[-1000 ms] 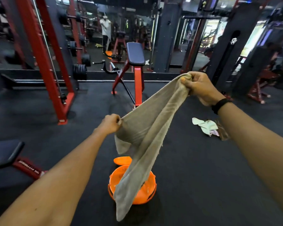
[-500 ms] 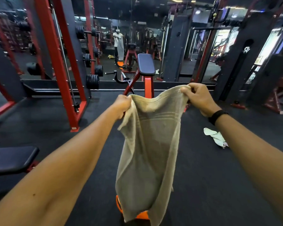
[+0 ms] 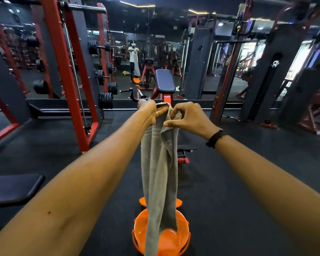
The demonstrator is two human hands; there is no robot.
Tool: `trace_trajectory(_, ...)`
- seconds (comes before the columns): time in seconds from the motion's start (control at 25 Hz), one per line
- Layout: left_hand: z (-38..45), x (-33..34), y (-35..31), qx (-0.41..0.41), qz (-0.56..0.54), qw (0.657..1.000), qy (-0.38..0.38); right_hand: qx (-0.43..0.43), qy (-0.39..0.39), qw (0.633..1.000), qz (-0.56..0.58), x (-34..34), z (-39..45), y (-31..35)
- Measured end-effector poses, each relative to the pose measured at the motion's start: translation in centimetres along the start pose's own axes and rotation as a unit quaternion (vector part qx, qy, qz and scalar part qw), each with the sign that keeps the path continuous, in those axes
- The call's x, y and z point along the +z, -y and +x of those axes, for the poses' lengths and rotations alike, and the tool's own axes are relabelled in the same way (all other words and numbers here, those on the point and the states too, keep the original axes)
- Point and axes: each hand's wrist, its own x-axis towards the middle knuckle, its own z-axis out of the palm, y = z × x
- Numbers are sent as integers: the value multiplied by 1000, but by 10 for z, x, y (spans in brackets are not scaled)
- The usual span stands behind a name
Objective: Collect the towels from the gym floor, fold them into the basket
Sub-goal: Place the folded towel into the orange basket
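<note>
both grips meet up top: left hand (image 3: 148,111) and right hand (image 3: 187,117) pinch the grey towel (image 3: 159,172), which hangs doubled, its end seemingly inside the orange basket (image 3: 183,235) below.

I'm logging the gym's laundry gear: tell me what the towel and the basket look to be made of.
Towel: beige woven cotton or terry, by the look; matte, limp, with woven stripes near the top, hanging in soft folds from both hands.
Basket: orange moulded plastic, probably; glossy, with a highlight inside and a stiff, slotted rim.
</note>
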Motion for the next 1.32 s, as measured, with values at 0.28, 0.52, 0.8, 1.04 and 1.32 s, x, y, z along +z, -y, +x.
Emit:
trace_trajectory(0.28,1,-32,-14,18,79,994,-70,26,-45,997,-52,0,8,-12)
trace_trajectory(0.52,6,-71,-4,4,321,945,-57,-65,-78,995,3,-13,21,-10)
trace_trajectory(0.8,10,-68,19,-79,319,943,56,-93,-97,991,7,-29,19,-20)
trace_trajectory(1.04,20,-62,-18,62,213,975,-3,22,-131,987,-86,-41,1,-63)
trace_trajectory(1.32,9,-41,-33,90,214,972,36,64,-139,988,-31,-54,-6,-66)
